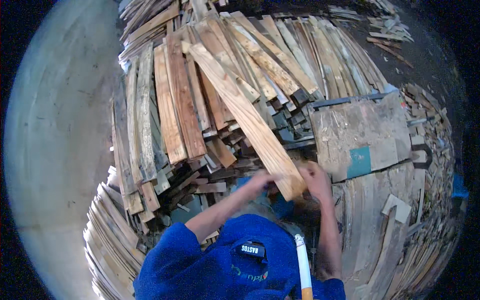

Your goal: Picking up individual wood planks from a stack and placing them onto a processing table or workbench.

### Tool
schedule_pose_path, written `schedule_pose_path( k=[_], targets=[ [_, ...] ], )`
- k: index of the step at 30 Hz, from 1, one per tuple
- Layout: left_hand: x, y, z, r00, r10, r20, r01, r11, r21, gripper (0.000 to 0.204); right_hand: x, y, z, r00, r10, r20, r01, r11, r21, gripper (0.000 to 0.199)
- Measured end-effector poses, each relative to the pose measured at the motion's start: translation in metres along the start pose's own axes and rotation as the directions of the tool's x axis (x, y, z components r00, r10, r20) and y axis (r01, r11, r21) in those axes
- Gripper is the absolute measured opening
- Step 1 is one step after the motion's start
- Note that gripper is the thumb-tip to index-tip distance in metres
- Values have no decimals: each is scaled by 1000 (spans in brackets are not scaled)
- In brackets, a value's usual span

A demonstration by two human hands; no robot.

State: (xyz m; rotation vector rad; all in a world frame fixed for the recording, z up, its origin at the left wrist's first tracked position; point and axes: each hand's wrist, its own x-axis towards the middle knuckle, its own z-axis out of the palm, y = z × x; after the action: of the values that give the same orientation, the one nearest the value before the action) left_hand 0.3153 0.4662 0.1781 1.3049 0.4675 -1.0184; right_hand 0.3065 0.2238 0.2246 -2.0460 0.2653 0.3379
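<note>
A long pale wooden plank (250,120) slants from the far pile down to just in front of me. Its near end lies between my two hands, and its far end rests over other boards. My left hand (265,181), somewhat blurred, is closed at the plank's left edge, its fingertips hidden by the wood. At the right edge, close to the near end, my right hand (316,181) grips with bent fingers. Several brown and weathered boards (185,100) lie side by side beneath and left of the plank.
A worn work surface (357,130) with wood chips and a teal patch stands to the right. Short offcuts (212,187) fill the gap before me. More boards (115,240) are stacked at the lower left, beside a concrete floor (60,125). A cigarette (304,270) juts into the near foreground.
</note>
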Motion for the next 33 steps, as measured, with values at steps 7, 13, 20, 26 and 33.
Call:
schedule_pose_path(
  k=[7,13,20,26,33],
  targets=[
    [-33,-57,116,841,-321,436,144,909,392,42,-54,9,-7,975,196,-106,-217,941,-260,51],
    [-59,68,218,482,-316,817,-601,560,571,54,-180,103,-88,938,159,-307,-205,971,-125,56],
    [47,33,325,636,-191,748,-741,-422,522,79,-346,263,-164,857,428,-286,-438,898,31,54],
    [94,-85,448,697,-314,645,-698,-506,508,54,-439,379,-178,668,511,-541,-584,810,45,63],
    [147,-207,545,692,-243,680,-652,-615,444,63,-476,492,-148,177,372,-911,-833,549,63,75]
  ],
)
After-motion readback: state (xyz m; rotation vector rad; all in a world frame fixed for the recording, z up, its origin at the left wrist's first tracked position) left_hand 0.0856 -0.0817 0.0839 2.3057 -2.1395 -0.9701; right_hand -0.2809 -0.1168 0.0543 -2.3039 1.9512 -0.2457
